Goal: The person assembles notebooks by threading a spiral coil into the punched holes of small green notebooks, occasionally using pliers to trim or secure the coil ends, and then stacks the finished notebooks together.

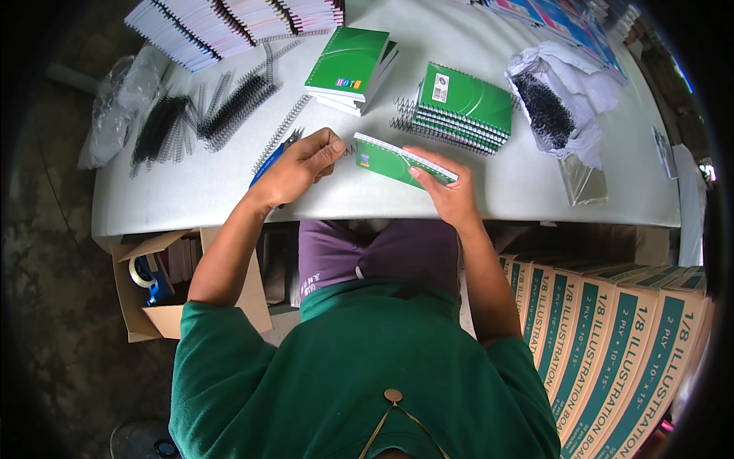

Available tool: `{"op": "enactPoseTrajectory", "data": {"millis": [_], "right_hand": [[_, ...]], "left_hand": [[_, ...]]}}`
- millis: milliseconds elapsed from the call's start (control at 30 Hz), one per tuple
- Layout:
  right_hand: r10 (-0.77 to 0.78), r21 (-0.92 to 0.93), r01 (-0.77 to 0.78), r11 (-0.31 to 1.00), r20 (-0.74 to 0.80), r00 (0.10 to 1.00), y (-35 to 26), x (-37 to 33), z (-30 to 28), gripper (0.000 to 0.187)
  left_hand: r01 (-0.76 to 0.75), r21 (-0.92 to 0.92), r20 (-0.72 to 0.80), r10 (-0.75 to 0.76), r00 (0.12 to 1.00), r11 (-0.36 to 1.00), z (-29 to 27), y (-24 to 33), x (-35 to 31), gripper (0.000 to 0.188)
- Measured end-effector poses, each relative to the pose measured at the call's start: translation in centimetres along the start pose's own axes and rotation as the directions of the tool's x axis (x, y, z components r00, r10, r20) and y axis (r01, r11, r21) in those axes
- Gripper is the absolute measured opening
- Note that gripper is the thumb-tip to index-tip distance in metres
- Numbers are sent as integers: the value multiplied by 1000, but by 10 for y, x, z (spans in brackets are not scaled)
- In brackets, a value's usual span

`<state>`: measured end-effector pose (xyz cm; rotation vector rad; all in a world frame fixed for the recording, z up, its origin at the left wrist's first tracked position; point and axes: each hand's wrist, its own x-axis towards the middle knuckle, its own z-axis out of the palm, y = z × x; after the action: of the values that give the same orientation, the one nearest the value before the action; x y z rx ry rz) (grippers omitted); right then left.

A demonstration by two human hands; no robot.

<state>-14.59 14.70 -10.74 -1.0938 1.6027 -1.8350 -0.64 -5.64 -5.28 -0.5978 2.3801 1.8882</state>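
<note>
My right hand (446, 186) grips a small green notebook (394, 161) by its right end, thumb on the cover and fingers behind. The notebook is tilted, its punched edge up. At its left end my left hand (302, 167) is closed in a pinch on a thin spiral binding coil (350, 150), which shows briefly between hand and notebook; the rest is hidden by the fingers. Blue-handled pliers (267, 162) lie on the table beside my left hand, partly covered by it. A loose coil (281, 126) lies just beyond them.
A stack of unbound green notebooks (348, 61) and coil-bound ones (462, 107) stand beyond my hands. Piles of black coils (237, 107) lie left; a white bag of coils (543, 107) sits right. Below the table (183, 206) are an open carton (145, 314) and several large boxes (612, 329).
</note>
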Motion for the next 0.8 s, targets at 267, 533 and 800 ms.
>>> {"op": "enactPoseTrajectory", "data": {"millis": [267, 533, 800], "right_hand": [[-25, 4, 24, 1000, 57, 998, 3, -1, -3, 26], [-26, -115, 33, 993, 55, 998, -1, -4, 2, 26], [-275, -291, 252, 923, -40, 961, 0, -18, 26, 33]], "left_hand": [[80, -89, 70, -74, 995, 993, -16, 13, 14, 30], [-385, 706, 166, 389, 906, 594, -11, 33, 5, 21], [-167, 961, -48, 725, 687, 222, 39, -31, -5, 97]]}}
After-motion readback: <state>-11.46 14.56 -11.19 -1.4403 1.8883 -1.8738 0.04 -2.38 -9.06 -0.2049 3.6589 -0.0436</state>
